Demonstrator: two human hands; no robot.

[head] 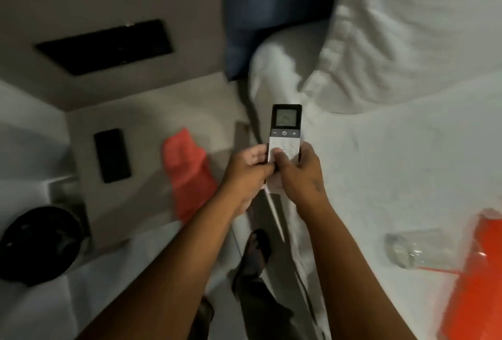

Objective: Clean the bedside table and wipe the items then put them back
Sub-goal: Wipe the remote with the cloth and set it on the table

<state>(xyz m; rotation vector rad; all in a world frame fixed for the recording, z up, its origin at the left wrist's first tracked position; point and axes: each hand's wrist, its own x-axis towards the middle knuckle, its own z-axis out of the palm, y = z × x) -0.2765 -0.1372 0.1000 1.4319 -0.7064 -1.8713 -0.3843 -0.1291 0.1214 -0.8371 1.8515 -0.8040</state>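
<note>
- Now the remote [285,133] is up in the air, between the tabletop [152,122] and the bed [394,163].
- Both the left hand [248,168] and the right hand [301,171] pinch its bottom end.
- Nearby, a red cloth [187,171] and a black phone [112,155] lie on the tabletop.

Bedside table [152,122] open between phone [112,155] and cloth [187,174]

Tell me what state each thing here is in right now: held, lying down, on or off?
Remote control: upright, held by both hands, screen lit.
Left hand: fingers closed on the remote's lower left edge.
Right hand: gripping its lower right side, thumb on the buttons.
Red cloth: crumpled, lying on the bedside table, untouched.
Black phone: flat on the table, screen dark.
Glass: on its side on the bed.
</note>
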